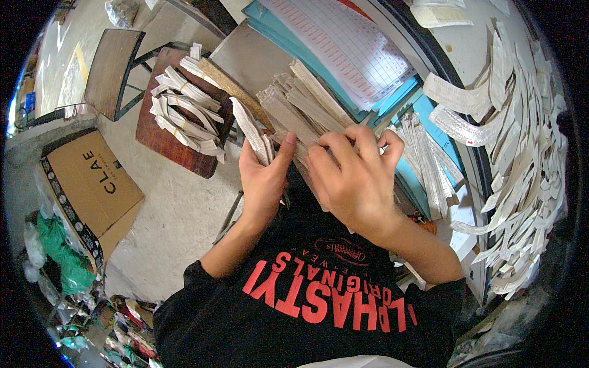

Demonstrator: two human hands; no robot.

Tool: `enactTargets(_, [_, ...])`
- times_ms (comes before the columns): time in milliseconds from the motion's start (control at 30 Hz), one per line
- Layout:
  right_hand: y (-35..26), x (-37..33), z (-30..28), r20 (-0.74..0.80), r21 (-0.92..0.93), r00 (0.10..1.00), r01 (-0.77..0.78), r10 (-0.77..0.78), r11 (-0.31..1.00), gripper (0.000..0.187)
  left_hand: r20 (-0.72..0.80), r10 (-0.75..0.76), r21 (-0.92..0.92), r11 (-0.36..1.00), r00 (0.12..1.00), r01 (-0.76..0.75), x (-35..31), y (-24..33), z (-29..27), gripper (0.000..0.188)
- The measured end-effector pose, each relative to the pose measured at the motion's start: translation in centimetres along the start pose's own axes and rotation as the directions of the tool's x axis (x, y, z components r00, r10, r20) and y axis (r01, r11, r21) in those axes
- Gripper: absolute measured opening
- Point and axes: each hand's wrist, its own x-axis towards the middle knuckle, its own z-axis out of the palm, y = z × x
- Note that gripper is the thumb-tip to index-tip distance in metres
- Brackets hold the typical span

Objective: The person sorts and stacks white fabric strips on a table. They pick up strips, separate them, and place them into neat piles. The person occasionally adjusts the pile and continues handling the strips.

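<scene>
My left hand [261, 181] is closed around a thin bundle of whitish label strips [248, 127], with the thumb pressed along its side. My right hand [359, 178] lies over a larger stack of long pale strips [291, 104], its fingers bent down onto them. The fingertips and thumb of that hand are partly hidden, so how many strips it grips does not show. Both hands are close together in front of my chest, and the stack runs away from me between them.
Banded strip bundles [184, 113] lie on a brown wooden stool [161, 138] at left. A cardboard box [92, 193] stands further left. Printed sheets [350, 52] rest on blue folders at the back. More strips [429, 162] lie right; many others [521, 165] hang at the far right.
</scene>
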Motion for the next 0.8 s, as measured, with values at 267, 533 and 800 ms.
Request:
enactTargets(267, [-0.1,0.3,-0.2,0.030,-0.008,0.999,-0.020,0.021,1.000,0.009,0.013,0.043,-0.004,0.999,0.999,-0.043,0.4,-0.4,-0.1,0.034])
enactTargets(533, [0.3,0.4,-0.2,0.024,-0.027,0.999,-0.039,0.039,0.999,0.025,0.017,0.041,-0.031,0.999,0.999,-0.041,0.2,-0.1,0.1,0.035])
enactTargets(800, [0.6,1.1,-0.8,0.070,0.032,0.994,-0.092,0.089,0.995,0.025,0.026,0.029,-0.007,1.000,0.999,-0.029,0.2,0.3,0.0,0.036])
